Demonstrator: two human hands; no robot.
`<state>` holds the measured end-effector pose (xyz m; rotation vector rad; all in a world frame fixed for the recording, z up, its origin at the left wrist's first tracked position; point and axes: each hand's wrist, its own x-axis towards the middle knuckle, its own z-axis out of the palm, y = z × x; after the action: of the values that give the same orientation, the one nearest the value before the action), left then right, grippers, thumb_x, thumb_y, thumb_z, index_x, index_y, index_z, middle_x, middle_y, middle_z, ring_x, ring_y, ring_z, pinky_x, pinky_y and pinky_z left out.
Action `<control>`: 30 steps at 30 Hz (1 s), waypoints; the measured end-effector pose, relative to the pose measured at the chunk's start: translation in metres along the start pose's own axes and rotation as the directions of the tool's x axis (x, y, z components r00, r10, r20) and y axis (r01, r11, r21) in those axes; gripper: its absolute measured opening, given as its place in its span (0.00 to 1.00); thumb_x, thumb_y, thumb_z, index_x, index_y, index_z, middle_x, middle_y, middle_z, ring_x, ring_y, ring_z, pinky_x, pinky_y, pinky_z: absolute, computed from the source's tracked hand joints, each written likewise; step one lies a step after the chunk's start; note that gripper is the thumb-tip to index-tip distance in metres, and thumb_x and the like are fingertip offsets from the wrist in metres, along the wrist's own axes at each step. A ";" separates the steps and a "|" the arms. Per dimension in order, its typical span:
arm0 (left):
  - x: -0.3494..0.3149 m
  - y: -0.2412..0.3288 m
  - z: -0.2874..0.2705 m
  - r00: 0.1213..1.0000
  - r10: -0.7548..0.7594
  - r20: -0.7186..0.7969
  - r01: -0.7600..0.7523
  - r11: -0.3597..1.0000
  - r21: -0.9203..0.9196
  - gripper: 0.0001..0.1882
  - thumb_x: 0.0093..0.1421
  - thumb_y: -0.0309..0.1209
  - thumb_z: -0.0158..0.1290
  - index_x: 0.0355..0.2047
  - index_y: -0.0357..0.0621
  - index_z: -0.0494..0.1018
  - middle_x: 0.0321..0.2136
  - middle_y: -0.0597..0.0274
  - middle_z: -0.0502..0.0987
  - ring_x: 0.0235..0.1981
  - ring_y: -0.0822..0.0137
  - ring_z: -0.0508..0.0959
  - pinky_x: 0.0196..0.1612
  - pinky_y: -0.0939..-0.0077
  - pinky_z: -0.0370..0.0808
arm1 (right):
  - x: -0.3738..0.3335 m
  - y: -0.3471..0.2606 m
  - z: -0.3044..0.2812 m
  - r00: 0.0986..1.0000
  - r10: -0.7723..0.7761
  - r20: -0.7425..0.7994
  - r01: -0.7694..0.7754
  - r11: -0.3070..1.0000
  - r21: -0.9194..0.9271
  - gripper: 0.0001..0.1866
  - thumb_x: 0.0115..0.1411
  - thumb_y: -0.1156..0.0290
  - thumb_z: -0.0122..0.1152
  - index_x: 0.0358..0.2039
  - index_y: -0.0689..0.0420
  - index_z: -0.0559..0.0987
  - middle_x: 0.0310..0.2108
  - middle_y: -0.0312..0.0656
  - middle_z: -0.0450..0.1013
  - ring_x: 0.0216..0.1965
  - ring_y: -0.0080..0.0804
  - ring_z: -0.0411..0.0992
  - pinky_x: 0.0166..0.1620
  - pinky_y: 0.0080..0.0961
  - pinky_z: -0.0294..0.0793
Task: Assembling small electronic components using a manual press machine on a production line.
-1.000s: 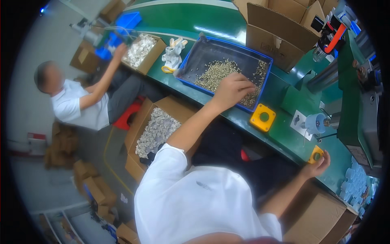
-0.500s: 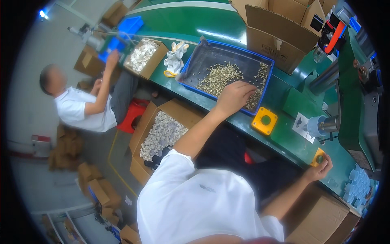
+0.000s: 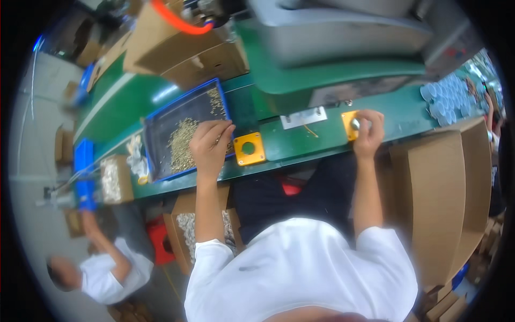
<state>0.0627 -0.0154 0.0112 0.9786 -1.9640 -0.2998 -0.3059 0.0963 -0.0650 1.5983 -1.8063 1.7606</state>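
Note:
My left hand (image 3: 211, 147) is closed in a pinch above the near right side of a blue-rimmed tray (image 3: 161, 176). Whatever sits between its fingertips is too small to make out. Small brass-coloured parts (image 3: 182, 145) are heaped in the tray. Just right of that hand, a yellow button box (image 3: 249, 157) with a green button lies on the bench. My right hand (image 3: 370, 134) is closed at the side of a second yellow button box (image 3: 349, 132), thumb by its round, shiny button. The fingers' far side is hidden.
A green press machine (image 3: 343, 78) overhangs the bench between and beyond my hands. Pale blue cups (image 3: 442, 99) cluster at the right. A large open carton (image 3: 429, 214) stands below them. Another person (image 3: 115, 268) sits at the left, near a carton of white pieces (image 3: 111, 180).
The view has swung to the right. My left hand has drawn back from over the parts to the tray's near right edge, still pinched. My right hand stays at its button box.

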 end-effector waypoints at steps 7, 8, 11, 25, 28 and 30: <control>0.072 0.079 0.029 0.989 0.035 0.143 0.000 0.971 -0.237 0.10 0.54 0.22 0.69 0.37 0.38 0.84 0.36 0.56 0.85 0.36 0.62 0.84 0.40 0.70 0.80 | -0.002 -0.003 -0.007 0.999 0.048 -0.024 -0.045 0.994 0.098 0.06 0.66 0.77 0.54 0.37 0.63 0.80 0.39 0.45 0.78 0.44 0.38 0.73 0.50 0.31 0.73; 0.078 0.081 0.034 0.978 -0.029 0.204 0.093 0.947 -0.307 0.10 0.54 0.22 0.70 0.38 0.38 0.85 0.37 0.57 0.86 0.36 0.66 0.84 0.41 0.73 0.80 | -0.003 -0.003 -0.007 0.999 0.046 -0.020 -0.043 0.994 0.100 0.06 0.66 0.77 0.54 0.37 0.63 0.80 0.39 0.45 0.78 0.44 0.38 0.73 0.50 0.31 0.73; 0.098 0.077 0.046 0.956 0.075 0.282 0.011 0.957 -0.291 0.11 0.55 0.27 0.70 0.38 0.41 0.85 0.37 0.60 0.86 0.36 0.68 0.83 0.41 0.74 0.80 | -0.003 -0.005 -0.005 0.999 0.037 -0.015 -0.035 0.993 0.110 0.06 0.66 0.77 0.55 0.37 0.64 0.80 0.38 0.45 0.78 0.44 0.38 0.73 0.50 0.31 0.73; 0.106 0.093 0.054 0.867 0.063 0.493 -0.019 0.995 -0.094 0.14 0.59 0.40 0.68 0.40 0.45 0.86 0.39 0.61 0.86 0.37 0.66 0.83 0.42 0.71 0.78 | -0.001 -0.003 -0.009 0.998 0.059 -0.001 -0.058 0.990 0.130 0.05 0.64 0.78 0.58 0.37 0.63 0.80 0.38 0.45 0.78 0.44 0.40 0.74 0.50 0.32 0.73; 0.101 0.060 0.056 0.904 0.100 0.415 -0.021 0.981 -0.190 0.17 0.59 0.38 0.69 0.45 0.45 0.84 0.40 0.62 0.85 0.40 0.66 0.82 0.44 0.70 0.78 | 0.006 -0.018 -0.006 1.000 -0.016 -0.001 0.016 0.997 0.074 0.06 0.61 0.76 0.62 0.39 0.62 0.81 0.39 0.45 0.79 0.46 0.41 0.74 0.50 0.34 0.74; 0.091 0.050 0.049 0.944 0.080 0.319 -0.006 0.974 -0.228 0.17 0.59 0.35 0.68 0.47 0.42 0.83 0.40 0.62 0.85 0.41 0.67 0.82 0.44 0.70 0.79 | 0.018 -0.043 -0.004 0.989 -0.146 0.004 0.146 0.988 -0.058 0.11 0.57 0.74 0.68 0.41 0.60 0.82 0.40 0.45 0.80 0.47 0.43 0.75 0.50 0.37 0.74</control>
<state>-0.0287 -0.0578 0.0666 0.7740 -2.1878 -0.6810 -0.2834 0.1006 -0.0238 1.6614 -1.6769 1.6295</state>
